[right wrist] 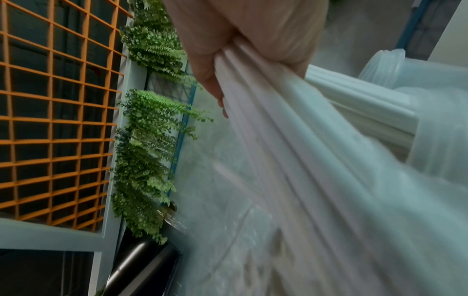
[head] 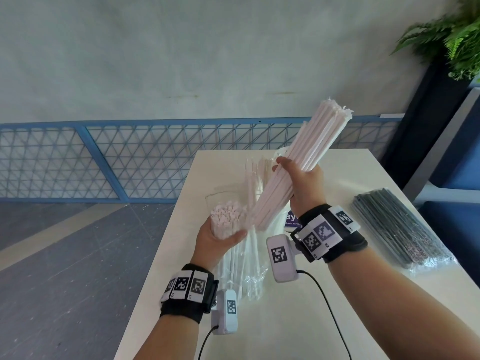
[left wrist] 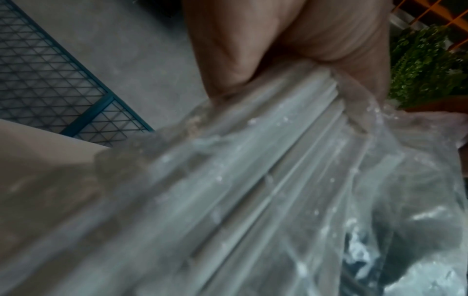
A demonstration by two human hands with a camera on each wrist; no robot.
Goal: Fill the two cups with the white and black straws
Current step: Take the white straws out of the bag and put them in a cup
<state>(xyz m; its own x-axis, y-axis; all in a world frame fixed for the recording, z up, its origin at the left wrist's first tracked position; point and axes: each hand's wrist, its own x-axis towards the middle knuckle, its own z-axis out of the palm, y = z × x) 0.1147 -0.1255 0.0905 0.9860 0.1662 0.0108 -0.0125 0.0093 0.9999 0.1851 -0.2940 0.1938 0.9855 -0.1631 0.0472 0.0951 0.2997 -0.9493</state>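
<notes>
My right hand point(head: 304, 183) grips a thick bundle of white straws point(head: 311, 152) above the table, tilted with its top up and to the right. In the right wrist view the fingers point(right wrist: 240, 30) curl round this bundle point(right wrist: 291, 140). My left hand point(head: 220, 237), lower and to the left, holds a second bunch of white straws point(head: 227, 219) through a clear plastic bag point(head: 244, 271) that hangs down to the table. The left wrist view shows the fingers point(left wrist: 278, 50) clenched on bag and straws point(left wrist: 253, 170). A wrapped pack of black straws point(head: 397, 227) lies at the right.
The white table point(head: 363, 320) has its left edge just under my left wrist. What looks like clear cups in a plastic sleeve point(right wrist: 390, 66) shows behind the straws, with a pale rim point(head: 281, 153). A purple-labelled item point(head: 292, 219) lies under my right wrist. A plant point(head: 454, 40) stands far right.
</notes>
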